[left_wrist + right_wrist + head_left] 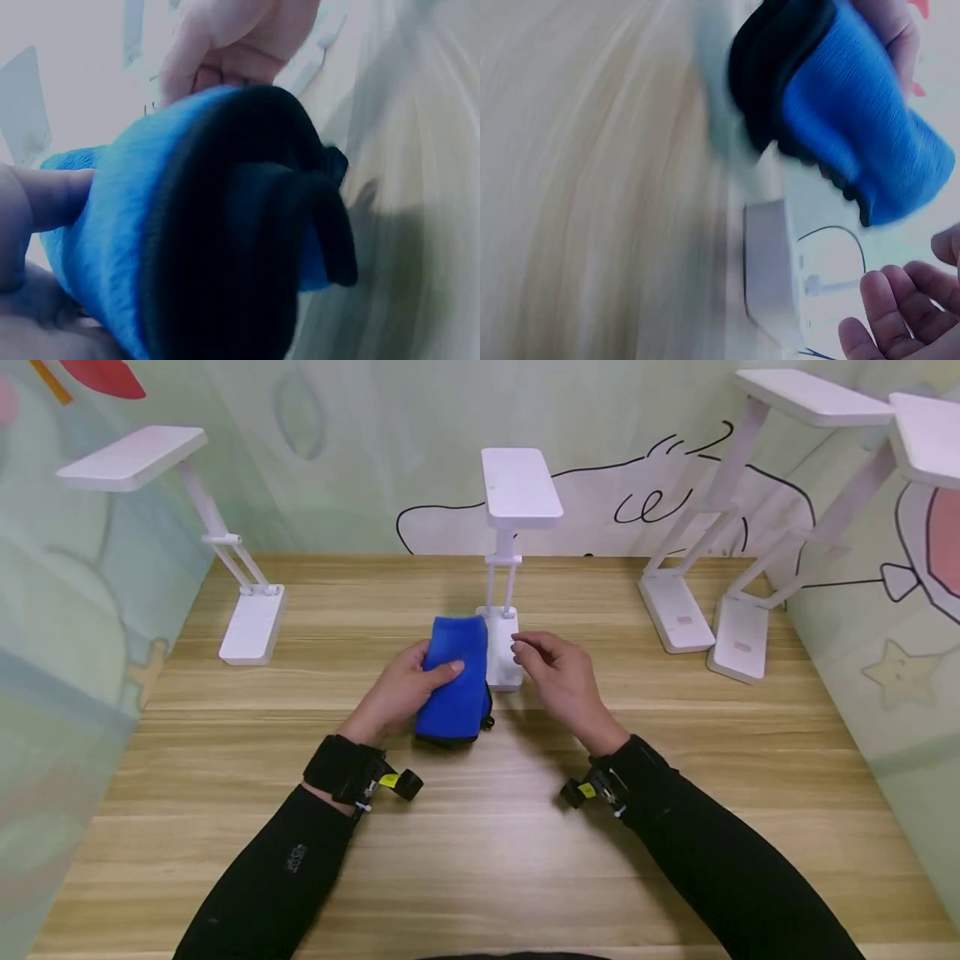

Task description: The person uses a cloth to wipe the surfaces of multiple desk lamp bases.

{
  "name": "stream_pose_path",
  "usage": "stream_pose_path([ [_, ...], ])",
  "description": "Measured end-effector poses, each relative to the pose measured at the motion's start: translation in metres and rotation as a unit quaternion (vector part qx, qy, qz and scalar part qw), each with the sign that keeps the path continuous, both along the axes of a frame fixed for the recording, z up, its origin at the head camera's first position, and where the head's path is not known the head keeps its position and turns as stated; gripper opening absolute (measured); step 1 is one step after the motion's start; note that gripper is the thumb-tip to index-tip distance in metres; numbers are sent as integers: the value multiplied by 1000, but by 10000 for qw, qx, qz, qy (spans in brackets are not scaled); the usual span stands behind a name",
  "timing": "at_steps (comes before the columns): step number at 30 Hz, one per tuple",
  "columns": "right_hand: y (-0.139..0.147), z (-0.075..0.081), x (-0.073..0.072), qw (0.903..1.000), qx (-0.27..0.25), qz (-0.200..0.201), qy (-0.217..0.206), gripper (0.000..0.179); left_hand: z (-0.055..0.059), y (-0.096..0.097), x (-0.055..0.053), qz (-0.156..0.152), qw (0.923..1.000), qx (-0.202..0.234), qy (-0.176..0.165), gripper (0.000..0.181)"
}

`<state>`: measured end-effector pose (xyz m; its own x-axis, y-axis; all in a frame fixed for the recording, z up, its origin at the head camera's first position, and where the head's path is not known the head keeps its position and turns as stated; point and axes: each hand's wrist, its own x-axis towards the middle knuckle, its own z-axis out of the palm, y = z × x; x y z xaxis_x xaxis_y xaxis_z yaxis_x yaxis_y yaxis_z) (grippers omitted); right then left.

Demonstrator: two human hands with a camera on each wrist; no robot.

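A blue fabric piece with black edging (453, 681) is folded or rolled over on itself above the table; its exact kind is unclear. My left hand (401, 689) grips it, thumb across the front and the other fingers behind. In the left wrist view, the blue fabric (120, 217) shows a dark, curled-over end. My right hand (558, 672) is apart from it on the right, fingers loosely bent and holding nothing. In the right wrist view, that hand's fingers (889, 311) are relaxed beside the fabric. Small black parts hang at the fabric's right edge.
Directly behind the fabric stands a white desk lamp (519, 489), its base (504, 652) close to both hands. Another white lamp (251, 627) is at the back left. Two more lamps, one with its base here (675, 610), stand back right. Painted walls border the wooden table (510, 877).
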<state>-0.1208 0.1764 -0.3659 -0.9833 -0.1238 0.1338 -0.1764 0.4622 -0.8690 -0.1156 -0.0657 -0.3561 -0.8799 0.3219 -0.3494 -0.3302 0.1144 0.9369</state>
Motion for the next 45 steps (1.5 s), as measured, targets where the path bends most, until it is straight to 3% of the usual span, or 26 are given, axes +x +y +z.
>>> stream_pose_path([
  [5,1,3,6,9979,-582,-269,18,33,3,17,3,120,9995,255,156,56],
  [10,5,4,10,9952,-507,-677,488,34,2,28,3,308,9961,820,51,58],
  [14,5,3,15,9966,-141,-207,781,40,-3,36,4,268,9947,987,118,62],
  [19,2,1,21,9959,393,793,165,75,-6,48,8,172,9833,1795,260,63],
  [22,1,-2,21,9934,630,944,-146,92,-7,54,10,199,9735,2252,357,59],
  [25,3,-2,20,9936,753,799,-285,94,-7,55,9,350,9686,2437,341,56],
  [27,6,-1,19,9950,717,601,-344,90,-8,54,7,501,9743,2166,377,52],
  [30,10,1,20,9976,480,355,-338,79,-10,51,4,614,9880,1368,375,45],
  [32,11,2,20,9983,387,331,-283,71,-12,50,2,615,9929,975,301,42],
  [36,9,-3,22,9961,505,703,-162,70,-15,55,1,646,9911,1160,115,40],
  [40,3,-11,26,9962,445,745,105,78,-16,66,2,640,9917,1050,389,42],
  [43,5,-14,27,9985,264,302,365,71,-14,65,1,402,9962,166,761,42],
  [45,12,-12,21,9986,281,-36,441,64,-13,57,-1,245,9895,-742,1214,41],
])
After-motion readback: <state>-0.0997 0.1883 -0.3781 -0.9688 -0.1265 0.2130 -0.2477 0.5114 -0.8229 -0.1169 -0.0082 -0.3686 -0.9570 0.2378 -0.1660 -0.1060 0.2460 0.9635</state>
